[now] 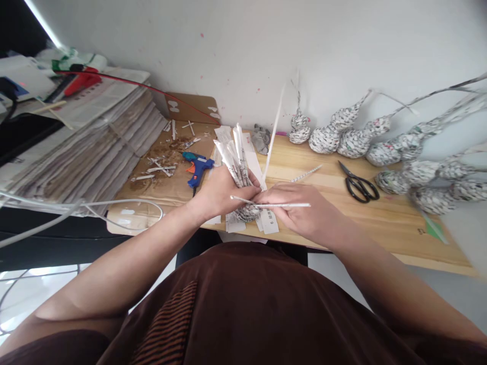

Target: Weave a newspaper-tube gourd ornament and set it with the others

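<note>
Between my hands is a woven paper gourd (pixel 248 212), its round base low and a bundle of rolled paper tubes (pixel 236 154) rising from its top. My left hand (pixel 222 190) is closed around the bundle just above the weave. Against the gourd's right side, my right hand (pixel 294 205) has its fingers pinched at a white paper strip (pixel 272 137) that stands up past the knuckles. Another thin paper tube (pixel 281 205) lies level across the front of the right hand. The exact pinch point is partly hidden by the fingers.
Several finished woven gourds (pixel 325 138) line the wall at right. Black scissors (pixel 357 183) and a loose paper tube (pixel 306 173) lie on the wooden table (pixel 331 223). A blue glue gun (pixel 199 169) rests on stained cardboard (pixel 152 152) beside stacked newspapers (pixel 102 137). White cables (pixel 81 203) cross the left.
</note>
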Motion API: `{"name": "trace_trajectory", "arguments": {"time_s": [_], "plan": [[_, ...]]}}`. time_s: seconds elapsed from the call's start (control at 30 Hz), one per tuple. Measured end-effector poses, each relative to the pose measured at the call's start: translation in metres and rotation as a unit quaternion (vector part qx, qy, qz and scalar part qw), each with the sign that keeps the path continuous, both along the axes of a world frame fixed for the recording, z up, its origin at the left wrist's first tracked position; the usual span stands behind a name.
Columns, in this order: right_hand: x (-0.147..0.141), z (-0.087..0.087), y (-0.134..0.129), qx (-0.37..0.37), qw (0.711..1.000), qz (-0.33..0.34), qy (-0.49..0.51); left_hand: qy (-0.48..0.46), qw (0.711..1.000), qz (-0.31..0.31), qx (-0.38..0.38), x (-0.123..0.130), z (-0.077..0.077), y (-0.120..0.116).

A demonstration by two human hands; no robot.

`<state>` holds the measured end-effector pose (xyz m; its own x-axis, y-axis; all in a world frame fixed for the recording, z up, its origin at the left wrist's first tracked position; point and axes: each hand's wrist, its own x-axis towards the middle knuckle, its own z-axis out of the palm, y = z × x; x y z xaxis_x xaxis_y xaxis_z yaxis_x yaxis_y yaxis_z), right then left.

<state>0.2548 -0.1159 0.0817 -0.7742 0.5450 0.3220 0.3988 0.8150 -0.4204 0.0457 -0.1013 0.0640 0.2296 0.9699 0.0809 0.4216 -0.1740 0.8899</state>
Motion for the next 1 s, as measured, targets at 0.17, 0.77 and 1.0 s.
{"name": "trace_trajectory", "arguments": {"time_s": [0.17,0.77,1.0], "plan": [[-0.003,-0.005,0.005,0.017,0.999,-0.021,0.024,0.011,1.000,0.003,-0.001,0.001,0.000,0.001],[-0.015,-0.011,-0.006,0.018,0.983,-0.162,0.085,0.033,0.999,0.016,-0.001,0.002,0.004,0.001],[-0.011,-0.019,-0.005,0.100,0.988,-0.114,0.026,0.032,0.999,0.016,0.002,0.000,0.000,0.001]]}}
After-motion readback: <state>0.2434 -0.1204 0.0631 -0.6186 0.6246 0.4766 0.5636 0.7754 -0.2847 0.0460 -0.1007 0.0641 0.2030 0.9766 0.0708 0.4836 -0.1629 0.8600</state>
